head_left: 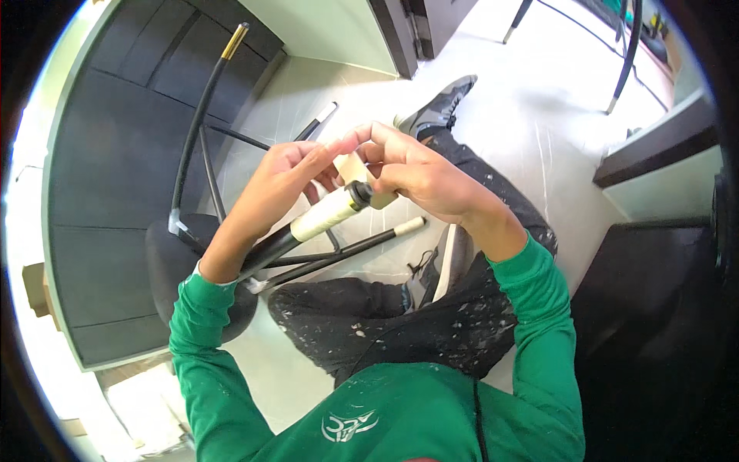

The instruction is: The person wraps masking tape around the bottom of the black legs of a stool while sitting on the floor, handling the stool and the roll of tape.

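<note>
Left hand (pixel 296 171): raised, fingertips at edge of tape (pixel 352 168), clamping unclear. Right hand (pixel 422 175): wrist bent inward, fingers clamped on tape. Tape: between both hands' fingertips. Chair leg (pixel 309 221): just below.

Pale veined floor (pixel 571 158) is stretching across the rm, bright light glaring off it upper rt. Dk grey panelled surface (pixel 115 192) is filling the L side; pale wall (pixel 331 31) is meeting a dk door frame (pixel 394 35) up top. Blk-legged furniture (pixel 629 65) is standing upper rt, blk unit (pixel 654 308) sitting lower rt.
</note>
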Motion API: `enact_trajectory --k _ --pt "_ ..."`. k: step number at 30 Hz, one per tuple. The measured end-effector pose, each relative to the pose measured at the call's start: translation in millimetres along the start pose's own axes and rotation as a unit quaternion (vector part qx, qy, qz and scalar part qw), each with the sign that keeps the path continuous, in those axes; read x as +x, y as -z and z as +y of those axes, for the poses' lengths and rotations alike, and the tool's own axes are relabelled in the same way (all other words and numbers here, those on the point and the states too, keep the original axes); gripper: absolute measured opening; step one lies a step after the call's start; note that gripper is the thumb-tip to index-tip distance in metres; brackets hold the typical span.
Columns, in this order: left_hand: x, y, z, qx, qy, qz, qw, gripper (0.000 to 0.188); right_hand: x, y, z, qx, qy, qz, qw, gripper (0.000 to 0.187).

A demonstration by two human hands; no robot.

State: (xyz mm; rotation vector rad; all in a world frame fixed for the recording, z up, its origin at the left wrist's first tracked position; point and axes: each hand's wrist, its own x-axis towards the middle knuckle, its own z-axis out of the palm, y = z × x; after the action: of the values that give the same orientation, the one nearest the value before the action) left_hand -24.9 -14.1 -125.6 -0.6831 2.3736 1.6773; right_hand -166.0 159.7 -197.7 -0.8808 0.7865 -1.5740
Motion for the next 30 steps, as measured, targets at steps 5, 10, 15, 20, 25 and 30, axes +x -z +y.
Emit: enact_trajectory --k 5,10,15,20,25,30 --pt "14 3 -11 -0.252 -0.021 -0.061 0.966 0.042 9 -4 -27 -0.061 -0.011 -0.003 0.998 0.042" --pt "24 8 -13 -0.336 -0.087 -0.083 0.934 0.031 27 -3 -51 -0.104 -0.039 0.027 0.993 0.026" --pt "27 10 -14 -0.382 -0.116 -0.051 0.916 0.035 52 -9 -58 -0.124 -0.016 0.06 0.99 0.029" --pt "20 9 -6 -0.356 -0.122 0.027 0.926 0.031 60 -19 -74 -0.124 -0.038 0.084 0.988 0.029" --pt "9 32 -29 -0.419 -0.122 -0.04 0.899 0.027 69 -36 -91 -0.145 -0.045 0.085 0.985 0.023" --pt "0 16 -22 -0.187 -0.126 -0.147 0.963 0.029 72 -48 -94 -0.214 -0.018 0.085 0.973 0.021"
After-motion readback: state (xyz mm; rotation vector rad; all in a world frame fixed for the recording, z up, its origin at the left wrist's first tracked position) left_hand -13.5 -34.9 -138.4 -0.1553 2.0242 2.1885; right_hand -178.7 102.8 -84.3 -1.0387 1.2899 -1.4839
